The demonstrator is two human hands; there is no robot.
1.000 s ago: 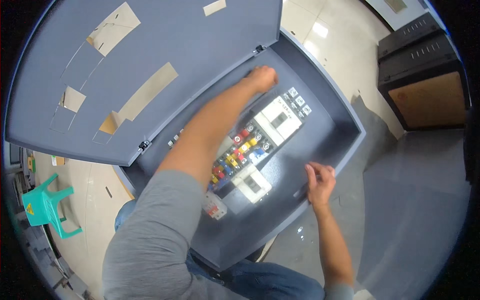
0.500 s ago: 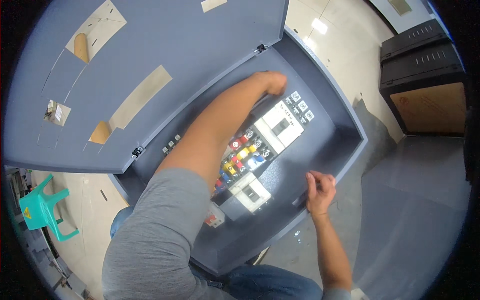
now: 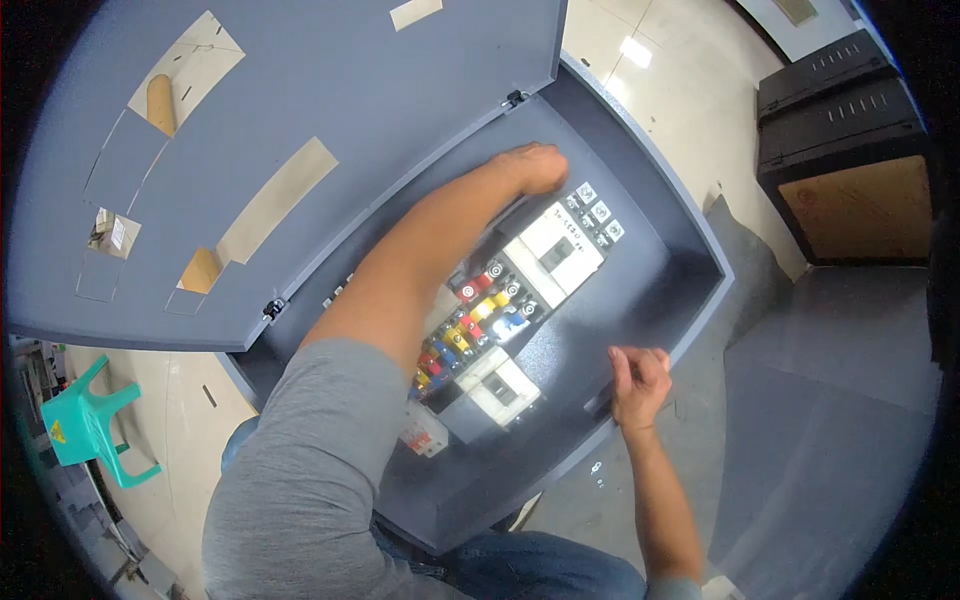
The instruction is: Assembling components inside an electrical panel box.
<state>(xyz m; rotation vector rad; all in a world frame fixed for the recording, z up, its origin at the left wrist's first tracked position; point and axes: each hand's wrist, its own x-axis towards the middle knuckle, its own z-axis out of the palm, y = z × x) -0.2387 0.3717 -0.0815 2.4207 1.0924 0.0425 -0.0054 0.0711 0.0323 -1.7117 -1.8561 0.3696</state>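
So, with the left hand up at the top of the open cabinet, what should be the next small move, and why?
Probably ease the left hand down a little onto the large white breaker. The hand rests just above it, near the hinge corner, while the right hand steadies the cabinet's front edge. What the left fingers hold cannot be seen.

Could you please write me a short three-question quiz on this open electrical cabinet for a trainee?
1. True or false: the cabinet door stands open.
2. Which hand reaches deep into the cabinet, next to the large white breaker? A) left hand B) right hand C) neither
3. What colour is the small plastic stool on the floor to the person's left?

Key
1. True: the door is swung up and left on its hinges.
2. A: the left hand is at the back wall; the right hand rests at the cabinet's near rim.
3. Green.
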